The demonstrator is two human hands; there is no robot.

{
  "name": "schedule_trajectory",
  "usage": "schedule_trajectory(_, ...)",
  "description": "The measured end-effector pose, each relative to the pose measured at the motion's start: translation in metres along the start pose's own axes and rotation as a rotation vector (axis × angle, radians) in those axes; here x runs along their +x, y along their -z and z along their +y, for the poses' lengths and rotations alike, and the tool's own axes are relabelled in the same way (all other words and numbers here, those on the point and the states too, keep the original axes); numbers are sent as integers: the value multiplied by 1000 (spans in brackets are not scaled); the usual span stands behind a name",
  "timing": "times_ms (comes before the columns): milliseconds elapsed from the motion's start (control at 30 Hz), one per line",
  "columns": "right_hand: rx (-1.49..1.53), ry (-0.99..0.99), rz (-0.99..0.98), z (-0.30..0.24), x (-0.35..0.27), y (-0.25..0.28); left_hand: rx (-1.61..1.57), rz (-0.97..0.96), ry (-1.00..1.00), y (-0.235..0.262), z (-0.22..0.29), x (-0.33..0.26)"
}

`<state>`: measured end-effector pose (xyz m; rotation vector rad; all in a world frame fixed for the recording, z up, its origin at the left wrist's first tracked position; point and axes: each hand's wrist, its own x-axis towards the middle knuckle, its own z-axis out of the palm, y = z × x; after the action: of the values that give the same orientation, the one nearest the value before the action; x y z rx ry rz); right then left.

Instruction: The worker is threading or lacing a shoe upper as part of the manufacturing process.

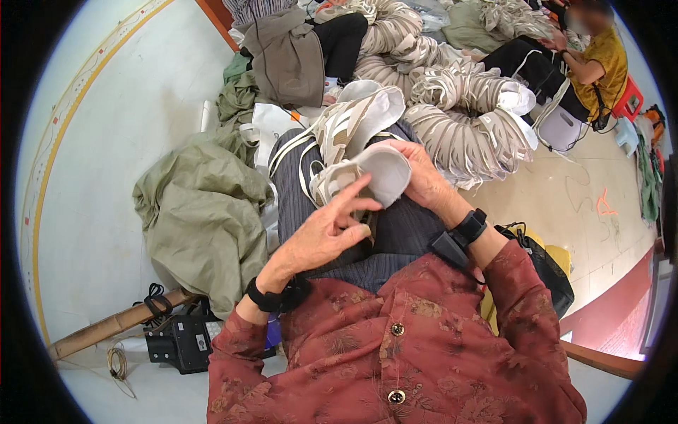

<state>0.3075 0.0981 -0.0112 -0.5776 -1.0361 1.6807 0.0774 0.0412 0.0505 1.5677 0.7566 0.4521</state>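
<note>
A beige-and-white shoe upper (388, 177) lies over my lap, its pale rounded lining facing me. My right hand (427, 177) grips its rim from the right, thumb and fingers closed around the edge. My left hand (325, 233) is at its left side with fingers spread, the index fingertip at the upper's edge; I see nothing held in it. Just beyond, a second, similar shoe upper (353, 124) rests on my knees. Loops of white lace (286, 152) hang over my left knee.
Long curved rows of nested shoe uppers (466, 145) lie ahead. Olive-green cloth (205, 212) is heaped at my left, above a black device (185, 343) and a wooden pole (116, 325). A person in yellow (600, 71) sits at far right near a red stool (631, 99).
</note>
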Motion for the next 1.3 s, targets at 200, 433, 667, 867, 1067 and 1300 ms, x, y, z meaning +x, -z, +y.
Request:
schedule_trajectory(200, 44, 15, 173, -14, 4, 8, -14, 51, -34, 23, 4, 20)
schedule_trajectory(433, -29, 86, 72, -21, -1, 26, -15, 97, -22, 31, 24, 42)
schedule_trajectory(667, -119, -17, 117, -37, -10, 23, 57, -52, 138, 47, 20, 15)
schedule_trajectory(867, -187, 4, 132, -32, -6, 30, 119, -335, 162, -7, -2, -19)
schedule_trajectory(1067, -342, -119, 35, -40, 3, 36, 179, -161, 89, 3, -39, -6)
schedule_trajectory(1300, -282, -146, 108, -52, 4, 41, 129, -111, 106, 24, -16, 24)
